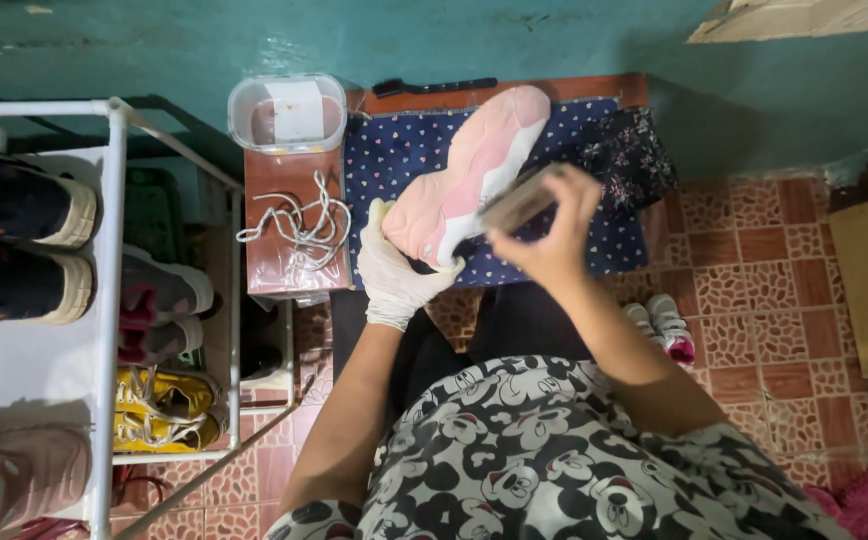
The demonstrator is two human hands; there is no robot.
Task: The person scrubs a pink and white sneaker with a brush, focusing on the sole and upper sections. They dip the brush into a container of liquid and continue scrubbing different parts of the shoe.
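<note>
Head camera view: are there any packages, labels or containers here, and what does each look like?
Clear plastic tub: at the table's far left corner, rounded rectangle, see-through.
Paper label: on the tub, white, rectangular.
Cardboard piece: top right against the teal wall, flat, pale brown.
No screens or signs. The gloved left hand holds a pink shoe; the bare right hand holds a brush.

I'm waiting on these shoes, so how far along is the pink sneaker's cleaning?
Done: the white laces are out and lie on the small brown table. In hand: the gloved left hand holds the pink sneaker sole-up over the dotted blue cloth, while the bare right hand holds a brush to its sole. Left: relacing; a second pink-and-white shoe waits on the tiled floor.
</note>
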